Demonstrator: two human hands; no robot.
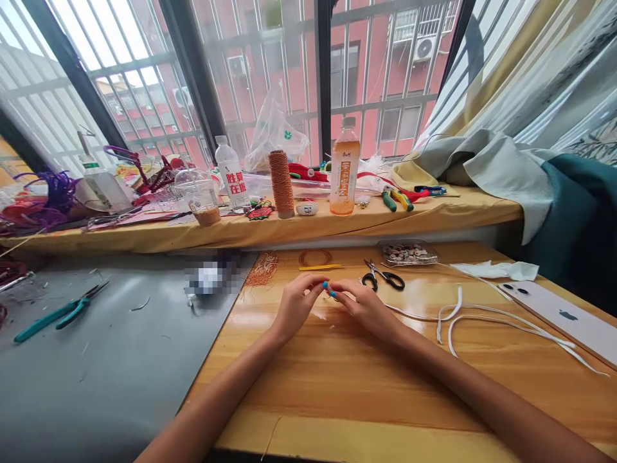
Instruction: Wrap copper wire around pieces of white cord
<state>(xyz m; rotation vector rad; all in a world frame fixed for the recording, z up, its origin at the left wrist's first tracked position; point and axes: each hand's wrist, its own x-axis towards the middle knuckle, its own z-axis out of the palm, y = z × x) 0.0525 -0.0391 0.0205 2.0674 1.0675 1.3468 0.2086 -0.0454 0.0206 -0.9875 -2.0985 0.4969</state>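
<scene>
Above the middle of the wooden table, my left hand (299, 299) and my right hand (362, 305) meet fingertip to fingertip. Each hand is closed in a pinch. Between and at the fingertips show small bright blue bits (325, 285), too small for me to tell their kind. A thin reddish thing seems to lie between them, mostly hidden by the fingers. Just right of my right hand are black-handled scissors (383, 276) with their blades slightly apart. Beyond my hands lie a yellow strip-like tool (320, 267), a coil of brown cord (315, 257) and orange thread clippings (263, 269).
White flat cords (506, 312) and a phone (563, 315) lie at right. A clear tray of small pieces (409, 252) stands behind. Teal pliers (67, 315) rest on the grey mat (120, 373). The cloth-covered ledge (231, 235) holds bottles and a thread spool (281, 183).
</scene>
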